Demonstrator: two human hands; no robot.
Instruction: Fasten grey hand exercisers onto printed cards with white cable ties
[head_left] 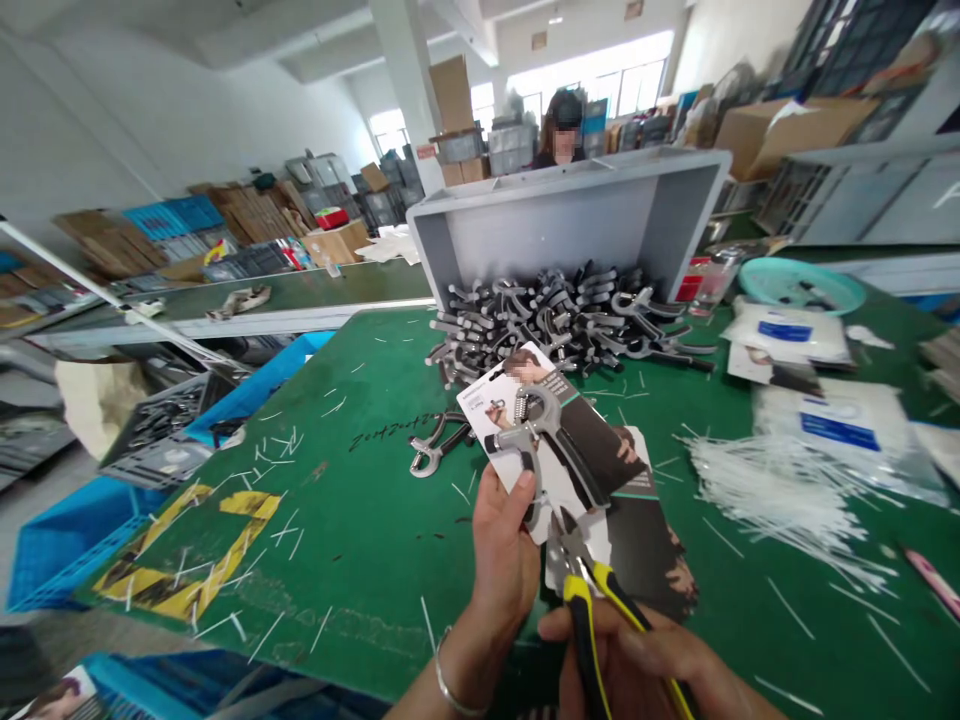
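Observation:
My left hand (504,535) is closed on a printed backing card (480,400) with a grey and black hand grip strengthener (577,455) lying against its face. My right hand (630,655) is wrapped around yellow and black cutting pliers (581,600). The pliers' jaws are near the card's lower edge; whether they touch it I cannot tell. Under the held card lie more printed cards (649,540). A loose hand grip (431,450) rests on the green table to the left. Many cut white plastic strips are scattered around.
A tipped grey crate (555,225) stands behind a heap of hand grips (540,310). White cable ties (780,500), plastic packets (840,425) and a turquoise tray (802,268) lie at right. Blue crates (82,540) stand beyond the left edge. A person (562,130) is behind the crate.

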